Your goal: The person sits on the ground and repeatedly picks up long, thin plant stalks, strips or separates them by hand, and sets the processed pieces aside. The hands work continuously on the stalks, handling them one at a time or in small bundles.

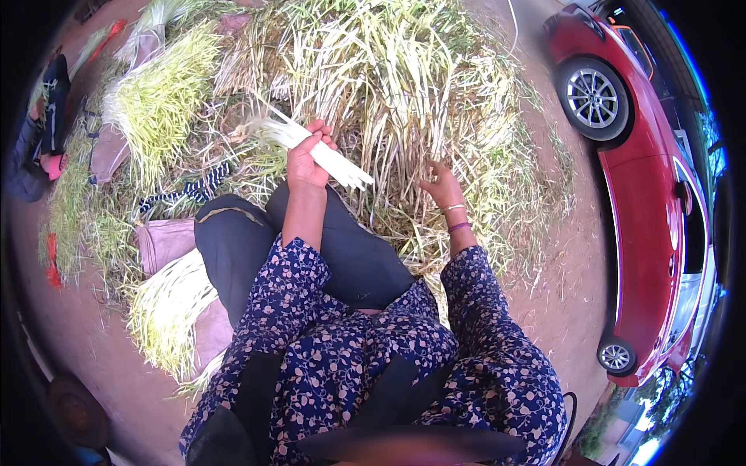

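My left hand (309, 157) is closed around a bunch of white plant stalks (344, 167), their thicker ends pointing down to the right and fine roots or fibres at the upper left. My right hand (443, 185) is apart from the bunch, beside a large heap of green and pale long-leaved plants (373, 64). Its fingers are spread and slightly bent, with nothing seen in them. A bangle and a purple band circle the right wrist. My dark-trousered legs are folded under the forearms.
Bundled stalks (169, 309) lie on pinkish cloth at the lower left, and another bundle (157, 105) at the upper left. Near my knee is a striped cloth (198, 189). Another person (44, 128) sits at the far left. A red car (647, 221) stands on the right.
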The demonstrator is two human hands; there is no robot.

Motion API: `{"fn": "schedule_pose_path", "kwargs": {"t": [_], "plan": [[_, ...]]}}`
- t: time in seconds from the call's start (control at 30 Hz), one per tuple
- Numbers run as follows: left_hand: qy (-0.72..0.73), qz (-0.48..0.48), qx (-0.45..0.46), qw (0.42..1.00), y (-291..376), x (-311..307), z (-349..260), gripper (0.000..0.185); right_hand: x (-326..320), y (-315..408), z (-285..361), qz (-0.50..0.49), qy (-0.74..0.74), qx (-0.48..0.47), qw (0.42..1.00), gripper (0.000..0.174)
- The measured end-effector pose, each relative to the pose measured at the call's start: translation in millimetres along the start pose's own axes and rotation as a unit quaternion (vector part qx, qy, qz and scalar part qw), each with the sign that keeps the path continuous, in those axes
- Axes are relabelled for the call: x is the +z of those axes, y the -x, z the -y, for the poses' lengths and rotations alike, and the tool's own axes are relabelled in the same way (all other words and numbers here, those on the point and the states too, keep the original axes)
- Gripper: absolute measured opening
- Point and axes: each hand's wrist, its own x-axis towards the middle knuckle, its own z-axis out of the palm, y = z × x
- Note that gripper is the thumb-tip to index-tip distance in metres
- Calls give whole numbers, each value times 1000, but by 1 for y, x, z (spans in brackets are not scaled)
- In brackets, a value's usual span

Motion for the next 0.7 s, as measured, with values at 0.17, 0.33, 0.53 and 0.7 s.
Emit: {"fn": "schedule_pose_path", "kwargs": {"t": [0.17, 0.33, 0.53, 0.7], "plan": [[14, 45, -28, 998, 4, 14, 5, 24, -43, -18, -15, -181, -140, -15, 973, 18], [5, 89, -35, 995, 4, 21, 6, 23, -52, -70, -19, -237, -173, 52, 955, 12], [50, 86, -60, 993, -2, 14, 6, 25, -5, -70, -8, -129, -9, 72, 989, 13], [66, 88, -69, 992, 0, 21, 5, 25, -113, -27, 13, -201, -411, -81, 885, 10]]}}
